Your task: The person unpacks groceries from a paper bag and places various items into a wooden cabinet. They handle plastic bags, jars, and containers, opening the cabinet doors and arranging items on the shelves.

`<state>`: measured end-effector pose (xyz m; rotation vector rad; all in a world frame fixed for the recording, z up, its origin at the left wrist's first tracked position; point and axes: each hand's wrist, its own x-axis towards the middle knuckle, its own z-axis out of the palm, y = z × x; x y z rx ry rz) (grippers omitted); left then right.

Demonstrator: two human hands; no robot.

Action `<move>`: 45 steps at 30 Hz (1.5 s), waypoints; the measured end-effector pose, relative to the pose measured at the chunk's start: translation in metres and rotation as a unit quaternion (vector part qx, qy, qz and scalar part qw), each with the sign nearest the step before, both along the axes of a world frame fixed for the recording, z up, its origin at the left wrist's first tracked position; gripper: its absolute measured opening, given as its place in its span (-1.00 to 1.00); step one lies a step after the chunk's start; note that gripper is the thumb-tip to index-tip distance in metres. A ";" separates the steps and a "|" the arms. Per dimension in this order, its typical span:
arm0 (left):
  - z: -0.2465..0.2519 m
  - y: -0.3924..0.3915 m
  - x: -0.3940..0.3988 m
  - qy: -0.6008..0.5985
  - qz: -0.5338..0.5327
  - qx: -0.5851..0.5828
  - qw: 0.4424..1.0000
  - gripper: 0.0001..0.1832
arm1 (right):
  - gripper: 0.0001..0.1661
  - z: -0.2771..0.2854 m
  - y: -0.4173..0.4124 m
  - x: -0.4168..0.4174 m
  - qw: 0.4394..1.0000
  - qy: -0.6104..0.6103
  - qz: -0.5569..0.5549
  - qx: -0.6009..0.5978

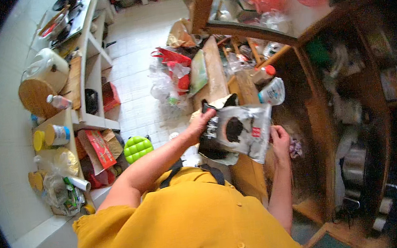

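A silver and black packaging bag (pixel 244 130), bearing printing and a dark round picture, is held in front of my body. My left hand (pixel 200 123) grips its dark left end, with the thumb on top. At the bag's right edge, the fingertips of my right hand (pixel 279 139) pinch the foil. Beneath the bag lies a wooden ledge (pixel 249 173) of the cabinet. Just beyond it are a red-capped jar (pixel 264 74) and a white and blue container (pixel 272 91), both lying tilted.
An open wooden cabinet (pixel 315 111) with filled shelves stands at my right, its glazed door (pixel 247 33) swung out ahead. Plastic bags (pixel 165 87) lie on the tiled floor (pixel 131 69). A green cushioned stool (pixel 138 149) is at left, near a shelf unit (pixel 94 115) with jars (pixel 57 134).
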<state>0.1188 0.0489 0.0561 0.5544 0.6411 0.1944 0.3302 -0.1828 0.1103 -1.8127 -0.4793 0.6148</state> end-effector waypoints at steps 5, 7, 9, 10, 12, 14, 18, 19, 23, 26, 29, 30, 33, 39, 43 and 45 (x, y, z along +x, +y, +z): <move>-0.020 0.008 -0.001 0.025 0.012 0.003 1.000 -0.57 | -0.81 0.031 0.013 -0.014 0.985 0.164 -0.018 0.042; -0.032 0.008 0.002 0.033 0.009 0.017 0.999 -0.62 | -0.81 0.034 0.014 -0.018 0.992 0.122 0.021 -0.021; -0.037 0.006 0.006 0.039 0.005 0.040 0.998 -0.58 | -0.80 0.035 0.012 -0.018 0.993 0.086 0.055 -0.063; -0.037 0.004 0.007 0.037 0.004 0.016 0.999 -0.60 | -0.80 0.034 0.010 -0.017 0.992 0.071 0.069 -0.074; -0.036 0.001 0.009 0.033 0.002 -0.031 0.999 -0.64 | -0.81 0.030 0.005 -0.014 0.990 0.073 0.092 -0.072; -0.048 0.000 0.011 -0.001 -0.017 -0.070 0.997 -0.60 | -0.82 0.024 0.000 -0.016 0.988 0.140 0.055 -0.018; -0.028 -0.010 0.013 -0.008 -0.051 -0.131 0.990 -0.43 | -0.86 0.024 0.000 -0.025 0.977 0.199 0.032 0.077; -0.028 -0.013 0.015 -0.002 -0.057 -0.128 0.990 -0.39 | -0.87 0.026 0.003 -0.029 0.976 0.195 0.027 0.093; -0.038 -0.024 0.025 0.094 -0.060 -0.057 0.992 -0.40 | -0.84 0.043 0.015 -0.044 0.983 0.147 -0.007 0.107; -0.094 -0.043 0.041 0.178 0.075 0.452 0.871 -0.67 | -0.84 0.054 0.018 -0.048 0.996 0.052 -0.007 0.078; 0.009 -0.050 0.049 0.008 -0.077 0.298 0.951 -0.70 | -0.84 0.050 0.014 -0.049 0.998 -0.052 0.019 -0.008; 0.040 -0.058 0.049 -0.043 -0.125 0.241 0.961 -0.68 | -0.84 0.047 0.016 -0.054 0.998 -0.052 0.015 -0.018; 0.055 -0.075 0.064 -0.139 -0.189 0.226 0.945 -0.66 | -0.83 0.048 0.028 -0.067 0.996 -0.075 0.027 -0.027; 0.046 -0.072 0.064 -0.082 -0.212 0.230 0.946 -0.68 | -0.82 0.044 0.022 -0.064 0.979 -0.175 0.088 -0.062; 0.033 -0.073 0.058 -0.059 -0.224 0.285 0.930 -0.69 | -0.82 0.042 0.021 -0.071 0.983 -0.146 0.093 -0.065; 0.034 -0.072 0.054 -0.052 -0.220 0.299 0.927 -0.70 | -0.81 0.042 0.021 -0.074 0.986 -0.124 0.092 -0.063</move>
